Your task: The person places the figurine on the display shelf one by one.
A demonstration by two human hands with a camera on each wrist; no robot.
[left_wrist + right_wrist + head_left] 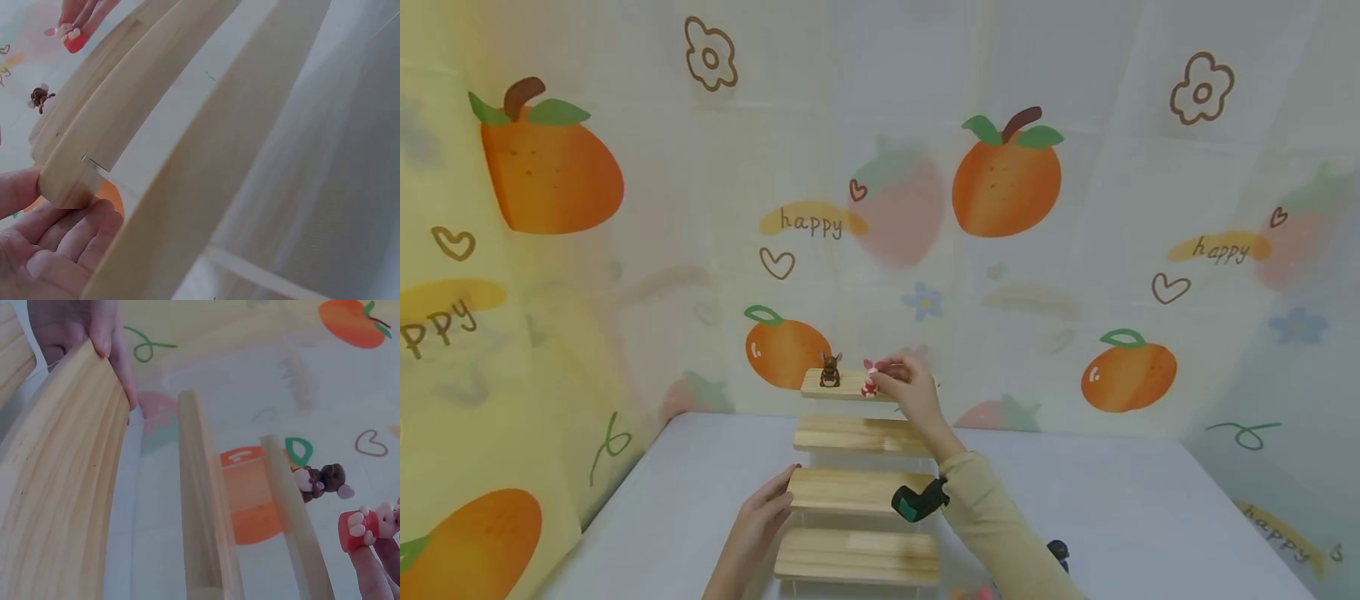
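Note:
My right hand (913, 387) pinches a small pink and red pig figurine (870, 379) at the top board (850, 385) of a tiered wooden stand. To its left on that board stands a brown figurine with pink ears (830, 371). The right wrist view shows the pig figurine (369, 526) between fingertips, its base over the fingers. Lower down, my left hand (763, 512) holds the left end of the third board (842, 490). In the left wrist view, thumb and fingers (37, 225) clasp that board's end (75, 181).
Another board (857, 554) forms the lowest step. A dark figurine (1058, 552) stands on the white table (1112, 500) beside my right sleeve, and small pink and orange things (973, 593) show at the bottom edge. Fruit-printed cloth (880, 100) hangs behind and at both sides.

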